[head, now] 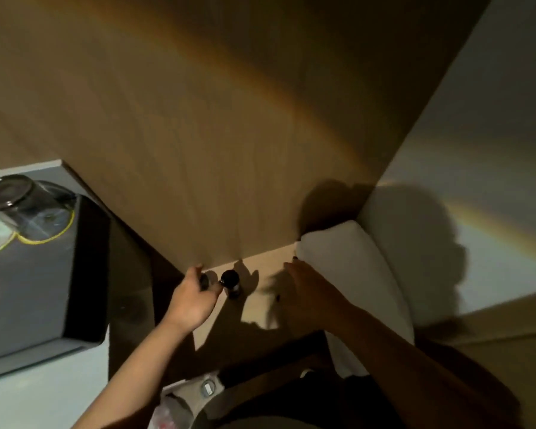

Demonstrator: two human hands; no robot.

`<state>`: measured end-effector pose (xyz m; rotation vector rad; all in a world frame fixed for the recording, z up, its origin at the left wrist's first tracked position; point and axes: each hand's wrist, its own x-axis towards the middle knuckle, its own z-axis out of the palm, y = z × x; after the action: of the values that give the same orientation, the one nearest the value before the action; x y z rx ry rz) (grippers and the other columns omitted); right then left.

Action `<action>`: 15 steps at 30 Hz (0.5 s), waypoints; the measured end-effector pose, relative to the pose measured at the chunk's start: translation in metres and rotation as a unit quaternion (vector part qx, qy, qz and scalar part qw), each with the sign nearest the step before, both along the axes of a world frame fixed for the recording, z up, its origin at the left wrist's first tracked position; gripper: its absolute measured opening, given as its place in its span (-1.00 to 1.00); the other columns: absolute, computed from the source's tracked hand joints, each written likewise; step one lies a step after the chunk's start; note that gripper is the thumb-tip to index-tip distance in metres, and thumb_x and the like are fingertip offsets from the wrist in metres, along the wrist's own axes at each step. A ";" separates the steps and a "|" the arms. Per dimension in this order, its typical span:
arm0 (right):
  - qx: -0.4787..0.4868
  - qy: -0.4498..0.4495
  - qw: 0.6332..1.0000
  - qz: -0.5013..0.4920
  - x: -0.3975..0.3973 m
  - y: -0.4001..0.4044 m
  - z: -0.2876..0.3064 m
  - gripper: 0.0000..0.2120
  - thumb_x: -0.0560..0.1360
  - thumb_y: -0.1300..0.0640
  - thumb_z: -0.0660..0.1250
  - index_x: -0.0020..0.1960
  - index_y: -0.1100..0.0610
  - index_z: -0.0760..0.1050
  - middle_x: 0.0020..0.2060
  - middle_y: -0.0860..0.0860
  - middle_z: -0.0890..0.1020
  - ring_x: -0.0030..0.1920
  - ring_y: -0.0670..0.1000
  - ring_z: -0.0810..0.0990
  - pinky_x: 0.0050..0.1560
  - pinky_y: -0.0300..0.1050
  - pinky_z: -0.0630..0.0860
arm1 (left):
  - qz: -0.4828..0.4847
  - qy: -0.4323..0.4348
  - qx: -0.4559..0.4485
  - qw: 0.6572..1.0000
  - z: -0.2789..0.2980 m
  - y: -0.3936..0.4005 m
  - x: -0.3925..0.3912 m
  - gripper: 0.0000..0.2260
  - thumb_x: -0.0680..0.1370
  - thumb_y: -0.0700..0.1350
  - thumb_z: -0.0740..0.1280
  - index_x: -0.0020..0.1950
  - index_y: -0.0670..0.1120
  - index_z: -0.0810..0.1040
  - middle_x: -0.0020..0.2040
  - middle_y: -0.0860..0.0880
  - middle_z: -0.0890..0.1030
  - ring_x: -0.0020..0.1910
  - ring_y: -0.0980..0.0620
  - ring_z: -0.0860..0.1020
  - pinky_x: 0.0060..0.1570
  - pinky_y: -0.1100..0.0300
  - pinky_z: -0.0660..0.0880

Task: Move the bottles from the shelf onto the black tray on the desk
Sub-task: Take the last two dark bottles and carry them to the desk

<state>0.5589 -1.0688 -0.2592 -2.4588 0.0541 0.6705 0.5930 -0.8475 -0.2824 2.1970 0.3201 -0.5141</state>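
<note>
Fingers of my left hand (195,294) curl around one small dark bottle (204,281) on the pale wooden shelf (260,308), my right hand (304,292) spread nearby, and I could easily topple the black-capped bottle (231,283) just beside it.

Black bottle (230,283), tan shelf (260,305), white pillow (353,274).

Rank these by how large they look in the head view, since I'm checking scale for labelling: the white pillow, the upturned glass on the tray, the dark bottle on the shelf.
1. Pillow, clearly largest.
2. Glass.
3. Bottle, smallest.
Distances from the camera differ, so real sizes stay unsure.
</note>
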 end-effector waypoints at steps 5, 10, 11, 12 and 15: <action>0.001 -0.005 0.999 0.052 0.045 -0.033 -0.019 -0.34 0.55 -0.04 0.27 0.53 0.10 0.06 0.53 0.06 0.12 0.50 0.08 0.16 0.45 0.01 0.22 | 0.046 0.019 0.027 0.998 -0.024 -0.025 -0.007 -0.49 0.57 -0.10 0.31 0.48 -0.10 0.21 0.37 -0.16 0.45 0.31 -0.16 0.44 0.06 0.18 0.35; 0.044 0.040 0.997 0.050 0.065 -0.025 -0.063 -0.39 0.55 -0.02 0.26 0.52 0.05 0.12 0.53 0.02 0.13 0.52 0.04 0.12 0.43 -0.08 0.15 | 0.082 0.041 0.026 0.995 -0.059 -0.027 -0.013 -0.44 0.58 -0.11 0.31 0.50 -0.11 0.14 0.42 -0.16 0.39 0.35 -0.16 0.41 0.16 0.12 0.36; 0.055 0.044 0.997 0.041 0.068 -0.020 -0.074 -0.40 0.55 -0.01 0.27 0.51 0.06 0.14 0.52 0.03 0.16 0.50 0.04 0.15 0.41 -0.11 0.16 | 0.089 0.043 0.032 0.995 -0.068 -0.024 -0.010 -0.44 0.58 -0.12 0.30 0.51 -0.13 0.13 0.44 -0.18 0.36 0.37 -0.18 0.38 0.21 0.10 0.36; 0.063 0.051 0.996 0.032 0.071 -0.015 -0.086 -0.41 0.55 0.00 0.28 0.50 0.07 0.16 0.51 0.04 0.19 0.49 0.04 0.18 0.40 -0.14 0.17 | 0.094 0.049 0.041 0.993 -0.078 -0.019 -0.008 -0.45 0.59 -0.13 0.29 0.51 -0.14 0.12 0.45 -0.19 0.33 0.39 -0.19 0.36 0.26 0.08 0.34; 0.084 0.071 0.994 0.001 0.076 0.003 -0.116 -0.43 0.53 0.01 0.31 0.47 0.07 0.21 0.47 0.04 0.26 0.44 0.03 0.27 0.36 -0.16 0.22 | 0.114 0.063 0.052 0.990 -0.105 -0.004 0.002 -0.46 0.59 -0.19 0.27 0.51 -0.16 0.12 0.46 -0.20 0.31 0.41 -0.20 0.33 0.31 0.07 0.31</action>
<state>0.6346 -1.0658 -0.3753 -2.2473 0.0482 0.8163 0.5949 -0.8518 -0.3875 2.1961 0.6703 -0.5198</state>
